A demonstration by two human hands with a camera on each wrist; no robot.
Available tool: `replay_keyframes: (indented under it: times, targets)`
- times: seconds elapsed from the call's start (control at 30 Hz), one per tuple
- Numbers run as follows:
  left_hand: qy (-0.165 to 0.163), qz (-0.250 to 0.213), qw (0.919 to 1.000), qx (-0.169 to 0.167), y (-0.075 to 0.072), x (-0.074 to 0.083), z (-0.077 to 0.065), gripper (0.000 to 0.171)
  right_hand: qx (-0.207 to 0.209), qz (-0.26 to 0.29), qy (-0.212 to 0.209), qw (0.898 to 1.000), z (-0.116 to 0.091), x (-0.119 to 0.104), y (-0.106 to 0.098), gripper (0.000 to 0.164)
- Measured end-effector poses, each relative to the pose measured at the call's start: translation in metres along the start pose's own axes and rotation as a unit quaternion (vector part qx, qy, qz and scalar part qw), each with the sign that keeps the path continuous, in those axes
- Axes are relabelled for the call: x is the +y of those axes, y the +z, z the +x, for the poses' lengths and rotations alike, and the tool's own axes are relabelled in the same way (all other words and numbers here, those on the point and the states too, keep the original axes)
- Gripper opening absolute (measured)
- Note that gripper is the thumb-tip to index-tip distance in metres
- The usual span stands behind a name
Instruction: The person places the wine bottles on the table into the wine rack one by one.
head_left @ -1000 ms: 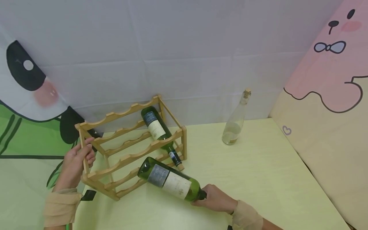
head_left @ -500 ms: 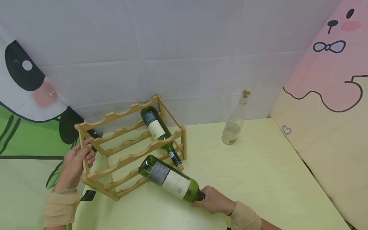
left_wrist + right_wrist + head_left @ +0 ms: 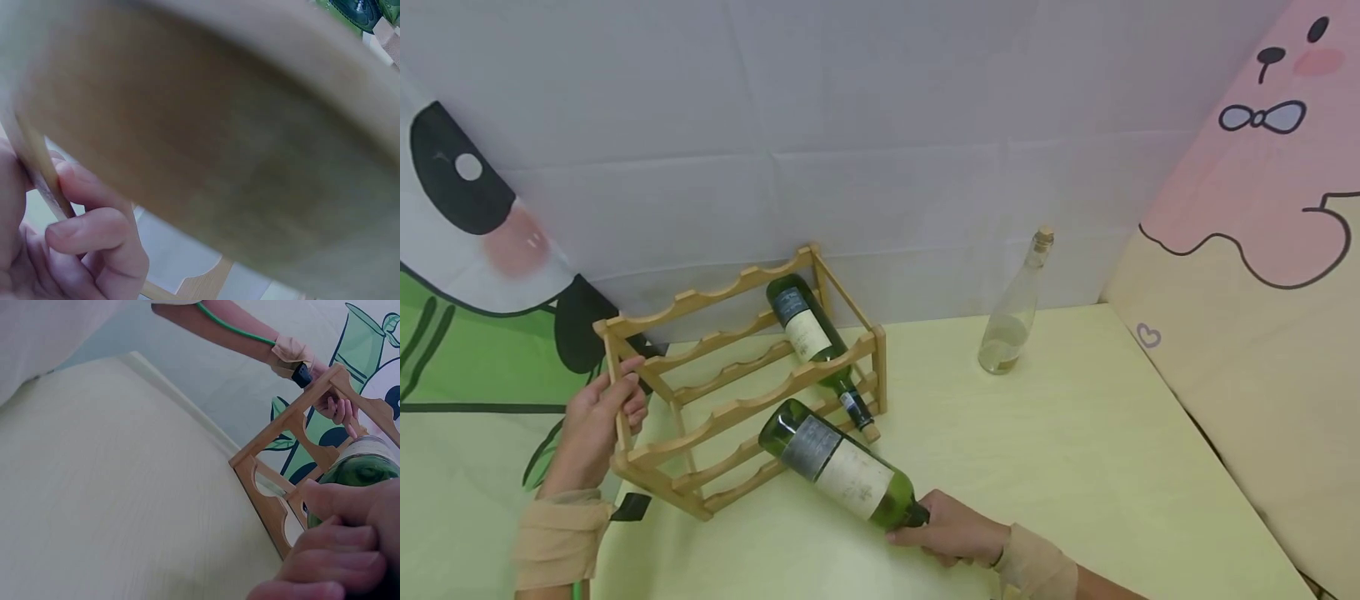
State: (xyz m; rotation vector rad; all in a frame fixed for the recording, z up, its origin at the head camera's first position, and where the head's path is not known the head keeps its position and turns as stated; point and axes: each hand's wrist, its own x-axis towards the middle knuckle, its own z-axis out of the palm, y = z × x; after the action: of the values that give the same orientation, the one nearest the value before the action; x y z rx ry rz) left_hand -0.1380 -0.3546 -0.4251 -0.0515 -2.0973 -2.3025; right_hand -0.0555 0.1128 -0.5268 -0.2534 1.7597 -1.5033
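Easing slightly left, the right hand [image 3: 958, 529] has tipped a green wine bottle [image 3: 842, 473] to a steeper slant, base jutting beyond the fingers.
Right fingers wrap its neck; the left hand [image 3: 598, 417] curls round a wooden wine rack's [image 3: 726, 417] end post. That neck-only hold could let the base sag and knock the racked wine bottle [image 3: 808, 332]. Slate and cream labels band the glass.

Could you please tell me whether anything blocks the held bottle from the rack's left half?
Nothing visible stands between the held bottle and the left half of the rack; the other bottle lies farther right, its corked neck jutting out in front.
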Motion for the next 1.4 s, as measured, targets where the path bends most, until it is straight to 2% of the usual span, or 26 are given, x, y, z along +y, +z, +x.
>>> replay_keyframes:
  times: [0.4, 1.03, 1.23, 1.4]
  targets:
    - [-0.003, -0.006, 1.0, 0.004, 0.0, -0.001, -0.001, 0.033, -0.064, 0.087, 0.023, 0.994, 0.005, -0.003, 0.008, 0.027]
    - [-0.002, -0.009, 0.9999, 0.006, 0.0, 0.0, -0.001, 0.034, -0.124, 0.121, 0.043, 0.984, 0.008, -0.01, 0.012, 0.048]
    - [-0.001, -0.01, 0.9999, 0.004, 0.0, -0.001, -0.001, 0.033, -0.137, 0.128, 0.06, 0.98, 0.009, -0.015, 0.016, 0.049]
    - [0.0, -0.012, 0.9999, 0.002, -0.001, -0.002, 0.0, 0.033, -0.15, 0.134, 0.056, 0.978, 0.012, -0.015, 0.017, 0.049]
